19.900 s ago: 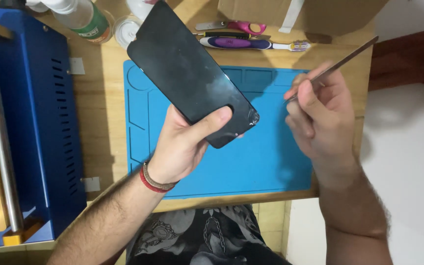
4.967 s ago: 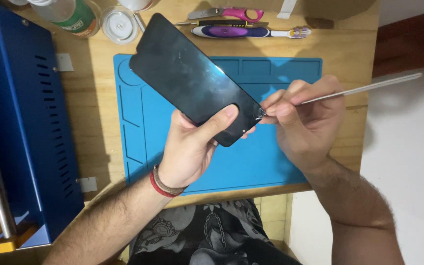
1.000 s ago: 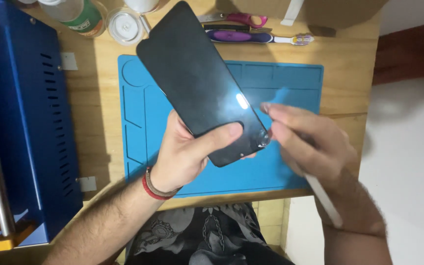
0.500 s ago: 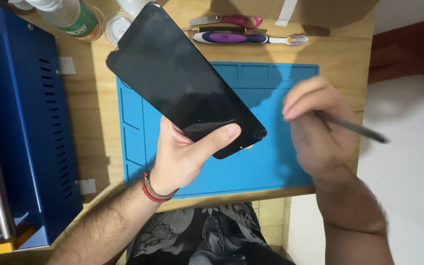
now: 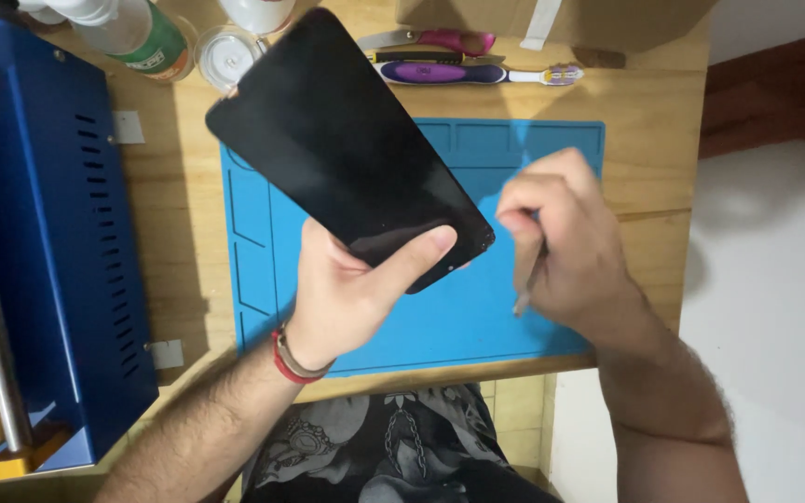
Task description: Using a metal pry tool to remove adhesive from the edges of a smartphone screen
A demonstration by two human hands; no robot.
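Observation:
My left hand (image 5: 356,289) grips the lower end of a black phone (image 5: 347,154), thumb across its dark glass face, holding it tilted above a blue work mat (image 5: 477,317). My right hand (image 5: 566,247) hovers just right of the phone's lower corner, fingers closed around a thin metal tool (image 5: 528,279) that points down toward the mat. The tool's upper part is hidden inside the fist. A red and brown band circles my left wrist.
A large blue metal machine (image 5: 39,242) fills the left side of the wooden table (image 5: 654,177). At the back lie a purple toothbrush (image 5: 477,73), a pink-handled tool (image 5: 440,40), a green-labelled bottle (image 5: 137,33), a round clear lid (image 5: 227,56) and a cardboard box (image 5: 552,14).
The phone has swung further left and upright in my left hand. My right hand has turned the thin tool from pointing outward right to pointing down, and moved nearer the phone's lower corner.

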